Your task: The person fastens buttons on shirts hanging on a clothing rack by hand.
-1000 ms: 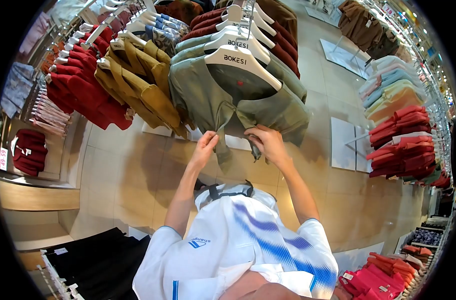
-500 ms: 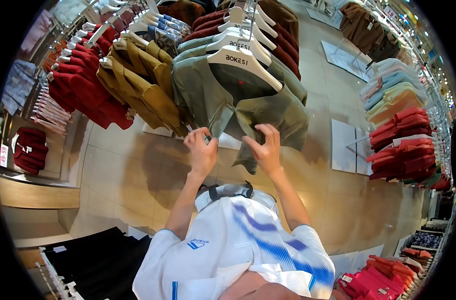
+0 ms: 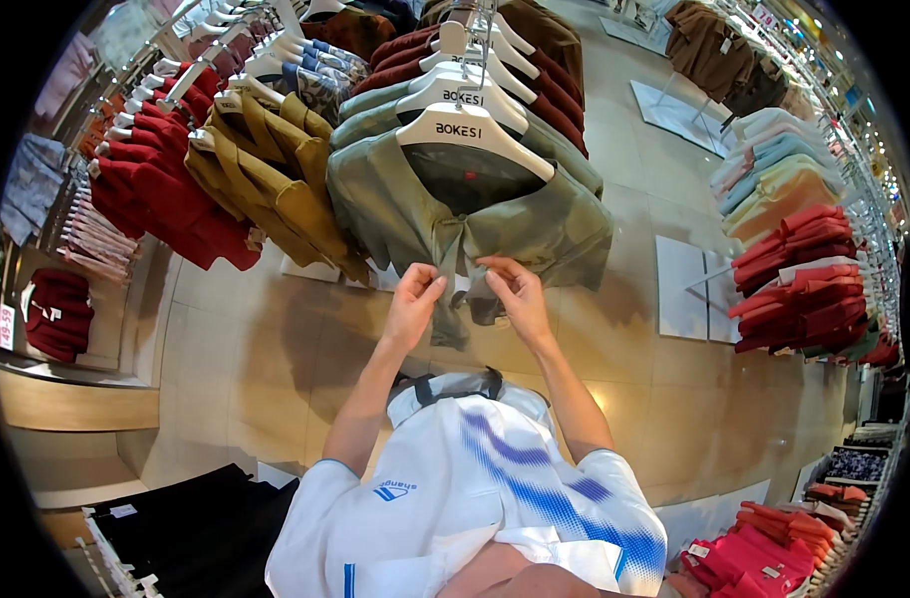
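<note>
A grey-green garment (image 3: 375,199) hangs at the front of the rack on a white hanger (image 3: 475,140) marked BOKESI. Its front edges meet in a gathered or tied spot, with loose ends hanging below. My left hand (image 3: 412,304) pinches the cloth at the left of that spot. On the other side, my right hand (image 3: 518,304) has its thumb and fingers closed on the cloth near the opposite end. A small tag hangs beside the right fingertips. Exactly how the ends cross is hidden by the fingers.
Mustard garments (image 3: 276,179) and red garments (image 3: 171,164) hang to the left. Along the right wall hang pastel and red clothes (image 3: 804,289). Black garments (image 3: 196,528) lie at the lower left, pink ones (image 3: 749,563) at the lower right.
Half a second ago both hands were apart from the cloth with fingers spread. Now they have closed on it at the gathered front, nearer each other.
</note>
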`<action>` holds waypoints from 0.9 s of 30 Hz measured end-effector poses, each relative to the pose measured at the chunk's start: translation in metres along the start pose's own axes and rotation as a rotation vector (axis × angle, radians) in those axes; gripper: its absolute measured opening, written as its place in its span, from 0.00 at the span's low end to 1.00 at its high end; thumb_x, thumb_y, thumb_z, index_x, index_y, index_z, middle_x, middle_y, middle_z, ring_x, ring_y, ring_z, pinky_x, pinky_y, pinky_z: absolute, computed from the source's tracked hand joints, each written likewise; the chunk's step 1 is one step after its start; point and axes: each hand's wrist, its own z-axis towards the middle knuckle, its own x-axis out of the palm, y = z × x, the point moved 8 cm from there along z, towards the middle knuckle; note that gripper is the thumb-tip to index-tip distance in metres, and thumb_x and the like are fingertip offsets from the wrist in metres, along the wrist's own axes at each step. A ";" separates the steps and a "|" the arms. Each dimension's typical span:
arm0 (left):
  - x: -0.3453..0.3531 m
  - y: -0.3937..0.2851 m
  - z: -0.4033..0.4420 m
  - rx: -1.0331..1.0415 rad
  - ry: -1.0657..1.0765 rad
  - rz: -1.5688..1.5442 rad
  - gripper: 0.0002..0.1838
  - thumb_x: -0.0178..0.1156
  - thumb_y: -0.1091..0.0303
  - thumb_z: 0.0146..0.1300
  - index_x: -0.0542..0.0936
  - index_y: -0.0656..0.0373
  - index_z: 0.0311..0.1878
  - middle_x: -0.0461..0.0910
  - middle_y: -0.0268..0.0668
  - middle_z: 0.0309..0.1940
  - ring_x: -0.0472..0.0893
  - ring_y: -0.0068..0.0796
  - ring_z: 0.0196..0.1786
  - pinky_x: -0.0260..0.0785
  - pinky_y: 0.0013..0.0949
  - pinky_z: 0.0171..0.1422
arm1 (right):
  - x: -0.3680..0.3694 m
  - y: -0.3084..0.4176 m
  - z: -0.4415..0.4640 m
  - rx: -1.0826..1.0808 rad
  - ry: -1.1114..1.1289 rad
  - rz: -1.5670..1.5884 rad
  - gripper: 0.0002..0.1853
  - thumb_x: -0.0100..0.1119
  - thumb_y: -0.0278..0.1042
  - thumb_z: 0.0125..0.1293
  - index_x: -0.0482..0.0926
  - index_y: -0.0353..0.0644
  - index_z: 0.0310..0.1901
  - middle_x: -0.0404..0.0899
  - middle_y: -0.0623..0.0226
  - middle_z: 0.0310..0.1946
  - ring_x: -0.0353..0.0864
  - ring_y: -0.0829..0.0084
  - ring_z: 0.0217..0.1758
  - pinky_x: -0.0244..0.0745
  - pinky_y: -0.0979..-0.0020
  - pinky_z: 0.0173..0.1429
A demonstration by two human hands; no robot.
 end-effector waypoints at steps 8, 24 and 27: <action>0.005 -0.009 -0.006 0.102 0.043 0.284 0.04 0.58 0.75 0.72 0.72 0.59 0.43 0.72 0.24 0.35 0.70 0.11 0.38 0.63 0.18 0.43 | 0.008 0.024 -0.005 -0.176 -0.040 -0.393 0.10 0.64 0.22 0.64 0.84 0.35 0.47 0.86 0.68 0.39 0.81 0.81 0.40 0.73 0.78 0.48; 0.017 -0.008 0.004 -0.015 0.127 0.364 0.06 0.57 0.70 0.72 0.71 0.56 0.39 0.64 0.22 0.30 0.63 0.12 0.34 0.56 0.22 0.37 | 0.042 0.067 -0.018 -0.663 0.068 -0.898 0.06 0.67 0.27 0.60 0.83 0.43 0.39 0.82 0.64 0.34 0.81 0.59 0.35 0.76 0.63 0.40; 0.020 -0.007 0.003 0.000 0.152 0.397 0.05 0.57 0.70 0.72 0.71 0.56 0.40 0.64 0.22 0.30 0.63 0.12 0.35 0.56 0.22 0.37 | 0.044 0.069 -0.017 -0.661 0.070 -0.857 0.06 0.67 0.28 0.60 0.83 0.43 0.39 0.82 0.64 0.35 0.81 0.60 0.33 0.76 0.63 0.39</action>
